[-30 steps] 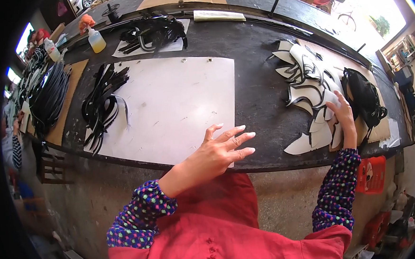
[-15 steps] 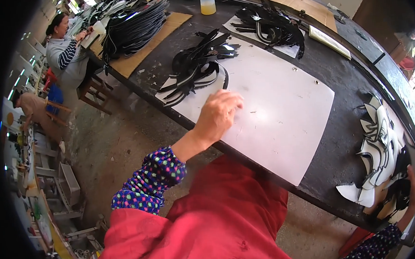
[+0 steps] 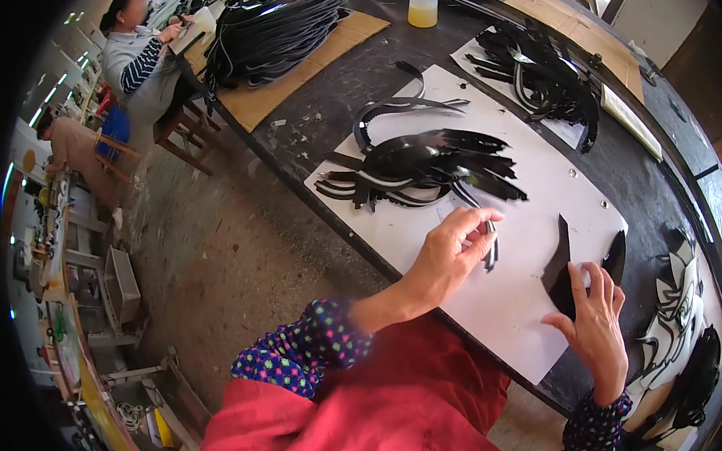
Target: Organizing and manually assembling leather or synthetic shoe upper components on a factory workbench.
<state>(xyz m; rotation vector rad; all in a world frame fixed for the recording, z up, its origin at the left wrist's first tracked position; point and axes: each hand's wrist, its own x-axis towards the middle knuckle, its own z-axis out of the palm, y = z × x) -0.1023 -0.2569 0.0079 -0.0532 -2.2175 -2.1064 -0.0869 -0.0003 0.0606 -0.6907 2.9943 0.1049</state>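
Over the white sheet point(image 3: 508, 332), my left hand point(image 3: 442, 262) is closed, thumb and forefinger pinching a thin black strip point(image 3: 491, 255). This strip seems to run up toward a heap of glossy black strips point(image 3: 423, 160) lying on the same sheet, some with pale edges. My right hand point(image 3: 594, 314) reaches in from the lower right. Its fingertips are closed on a curved black piece point(image 3: 557, 273), which shows on both sides of the fingers; whether it is one piece or two I cannot tell.
Beyond the sheet lies another black pile point(image 3: 538, 74) on a white sheet. White-and-black cut pieces point(image 3: 672, 314) sit at right. A bottle of yellow liquid point(image 3: 423, 3) stands at the back, near a large stack of black strips point(image 3: 275, 32) on cardboard. Two people work at far left.
My right hand has come from the far right pile onto the white sheet, bringing a black piece. My left hand now pinches a strip. The black heap has shifted and spread; the view has turned.
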